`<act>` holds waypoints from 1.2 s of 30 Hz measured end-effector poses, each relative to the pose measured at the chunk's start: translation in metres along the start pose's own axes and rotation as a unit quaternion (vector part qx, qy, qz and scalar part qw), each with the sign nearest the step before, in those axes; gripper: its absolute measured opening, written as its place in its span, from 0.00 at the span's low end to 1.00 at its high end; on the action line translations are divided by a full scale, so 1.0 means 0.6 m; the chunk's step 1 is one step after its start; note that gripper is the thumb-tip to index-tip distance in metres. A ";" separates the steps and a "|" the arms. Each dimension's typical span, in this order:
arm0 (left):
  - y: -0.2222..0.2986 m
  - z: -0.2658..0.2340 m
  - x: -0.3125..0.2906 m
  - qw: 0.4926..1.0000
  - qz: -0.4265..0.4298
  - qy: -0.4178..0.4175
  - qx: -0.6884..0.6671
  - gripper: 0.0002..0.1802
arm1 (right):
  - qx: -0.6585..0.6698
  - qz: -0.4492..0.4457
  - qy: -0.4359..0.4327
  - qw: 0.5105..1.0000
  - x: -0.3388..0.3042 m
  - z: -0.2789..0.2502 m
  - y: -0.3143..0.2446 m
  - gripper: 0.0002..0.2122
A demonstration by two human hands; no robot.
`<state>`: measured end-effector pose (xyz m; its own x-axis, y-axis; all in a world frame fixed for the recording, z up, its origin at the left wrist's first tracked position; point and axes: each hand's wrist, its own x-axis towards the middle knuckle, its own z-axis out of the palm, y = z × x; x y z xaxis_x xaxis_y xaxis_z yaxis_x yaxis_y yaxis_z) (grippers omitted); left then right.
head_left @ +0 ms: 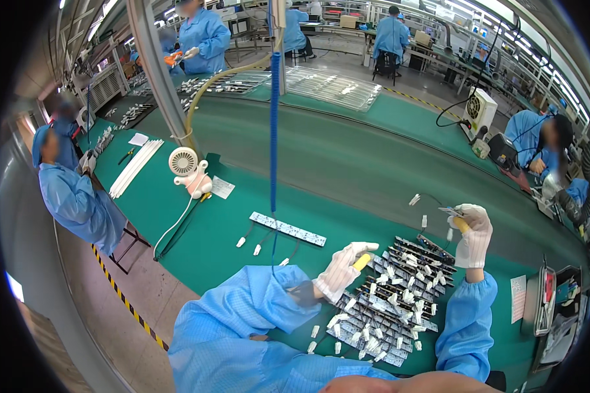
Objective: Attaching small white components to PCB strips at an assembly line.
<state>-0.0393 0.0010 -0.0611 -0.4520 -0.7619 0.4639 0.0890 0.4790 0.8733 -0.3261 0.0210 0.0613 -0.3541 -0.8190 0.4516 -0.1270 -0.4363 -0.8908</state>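
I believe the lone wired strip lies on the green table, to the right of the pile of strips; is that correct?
Not quite: the lone wired strip lies to the left of the pile, as the head view shows; it is indeed on the green table.

right hand [474, 239]: holds wired board [450, 211] | left hand [339, 271]: near board pile [400, 298]

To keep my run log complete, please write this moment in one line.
left hand: beside board pile | right hand: holding wired board | single strip board: left of pile
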 end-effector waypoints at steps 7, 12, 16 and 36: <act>0.032 -0.017 -0.001 0.993 -0.061 -0.019 -0.095 0.22 | -0.009 -0.059 0.117 0.991 0.014 -0.024 -0.001 0.10; 0.043 -0.025 0.004 0.992 -0.082 -0.039 -0.093 0.24 | 0.014 0.011 0.055 0.998 -0.003 0.004 -0.052 0.11; 0.051 -0.027 0.007 0.986 -0.123 -0.044 -0.107 0.27 | 0.012 0.076 -0.013 0.997 -0.025 0.057 -0.096 0.12; 0.030 -0.031 0.009 0.988 -0.122 -0.083 -0.051 0.22 | -0.074 0.070 -0.198 0.975 -0.065 0.059 -0.119 0.09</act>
<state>-0.0237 -0.0023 -0.0401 -0.6092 -0.7635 0.2143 0.0453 0.2363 0.9706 -0.2704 0.0709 0.1089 0.0039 -0.9591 0.2831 -0.2457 -0.2753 -0.9294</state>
